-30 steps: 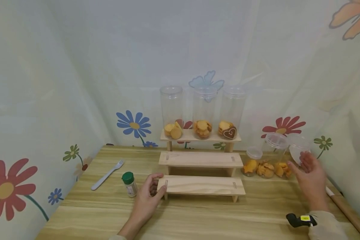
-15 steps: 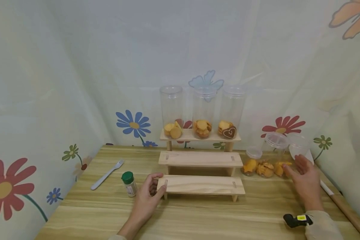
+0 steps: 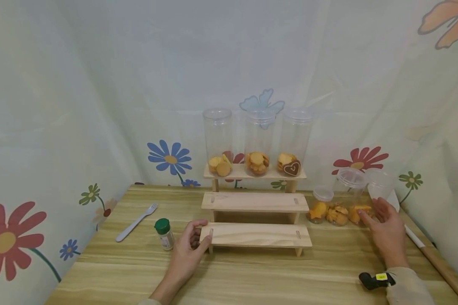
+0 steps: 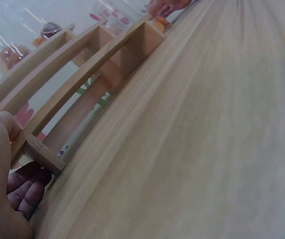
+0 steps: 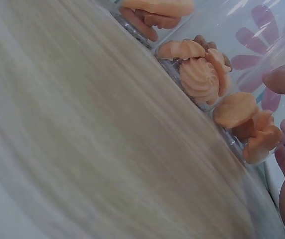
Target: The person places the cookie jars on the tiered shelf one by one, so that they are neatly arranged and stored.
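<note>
My left hand (image 3: 188,245) grips the left end of the lowest tier of a three-tier wooden display rack (image 3: 255,235), thumb on top and fingers below. On the right, my right hand (image 3: 387,228) holds the rightmost clear cookie jar (image 3: 380,180) low down, its thumb across the front near the cookies. In the right wrist view that jar's cookies (image 5: 254,129) sit beside my fingers. Left of it stand another tall cookie jar (image 3: 352,180) and a shorter jar (image 3: 318,207) with a star-shaped cookie. The rack's top tier bears three tall jars (image 3: 257,140) of cookies.
Left of the rack stands a green-capped shaker (image 3: 164,234), near my left hand. A pale plastic fork (image 3: 137,222) lies farther left. Along the right edge lies a wooden-handled spatula (image 3: 439,264). Floral fabric (image 3: 175,63) hangs behind and at both sides.
My right hand has moved left and slightly down against the rightmost jar, its thumb now in front of the cookies. The left hand and the rack have stayed in place.
</note>
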A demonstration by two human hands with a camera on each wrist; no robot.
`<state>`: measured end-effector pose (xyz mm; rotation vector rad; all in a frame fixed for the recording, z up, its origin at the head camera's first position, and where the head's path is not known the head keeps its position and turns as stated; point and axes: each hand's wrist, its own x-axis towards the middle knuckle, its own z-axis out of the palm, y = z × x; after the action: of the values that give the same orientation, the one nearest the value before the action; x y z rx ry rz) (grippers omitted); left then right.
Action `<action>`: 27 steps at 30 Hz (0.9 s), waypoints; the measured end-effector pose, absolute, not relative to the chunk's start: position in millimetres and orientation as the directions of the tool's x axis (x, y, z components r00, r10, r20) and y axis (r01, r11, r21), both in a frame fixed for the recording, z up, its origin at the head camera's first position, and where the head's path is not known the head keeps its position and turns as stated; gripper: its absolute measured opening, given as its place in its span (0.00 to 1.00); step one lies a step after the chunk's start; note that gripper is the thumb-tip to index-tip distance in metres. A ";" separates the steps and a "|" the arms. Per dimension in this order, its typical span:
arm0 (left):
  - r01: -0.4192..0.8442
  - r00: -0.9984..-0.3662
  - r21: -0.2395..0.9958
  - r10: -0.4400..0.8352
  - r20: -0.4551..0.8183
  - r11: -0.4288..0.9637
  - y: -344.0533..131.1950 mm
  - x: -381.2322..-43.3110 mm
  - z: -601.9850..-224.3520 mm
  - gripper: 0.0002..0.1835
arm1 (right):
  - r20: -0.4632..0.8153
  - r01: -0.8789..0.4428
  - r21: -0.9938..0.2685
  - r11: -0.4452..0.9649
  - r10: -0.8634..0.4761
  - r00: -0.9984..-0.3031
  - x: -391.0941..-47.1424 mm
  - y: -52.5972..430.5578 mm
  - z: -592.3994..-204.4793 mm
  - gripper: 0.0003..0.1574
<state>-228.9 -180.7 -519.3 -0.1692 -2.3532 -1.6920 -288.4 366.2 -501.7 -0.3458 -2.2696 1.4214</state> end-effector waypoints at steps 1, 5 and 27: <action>0.229 -0.965 0.918 -0.044 0.257 0.325 -180.7 -229.1 -519.5 0.22 | 0.226 -0.015 -0.900 0.436 0.436 -0.871 -288.5 365.7 -501.3 0.53; 0.224 -0.966 0.916 -0.046 0.254 0.334 -180.5 -229.9 -520.0 0.23 | 0.221 0.001 -0.905 0.425 0.474 -0.852 -288.2 363.9 -500.2 0.52; 0.237 -0.963 0.907 -0.041 0.267 0.349 -180.3 -228.5 -519.5 0.23 | 0.277 -0.075 -0.943 0.325 0.637 -0.720 -269.2 363.2 -454.6 0.39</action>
<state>-228.5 -180.3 -519.5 -0.1762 -2.3706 -1.6554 -269.2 363.2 -454.6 -0.4932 -1.9592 1.4425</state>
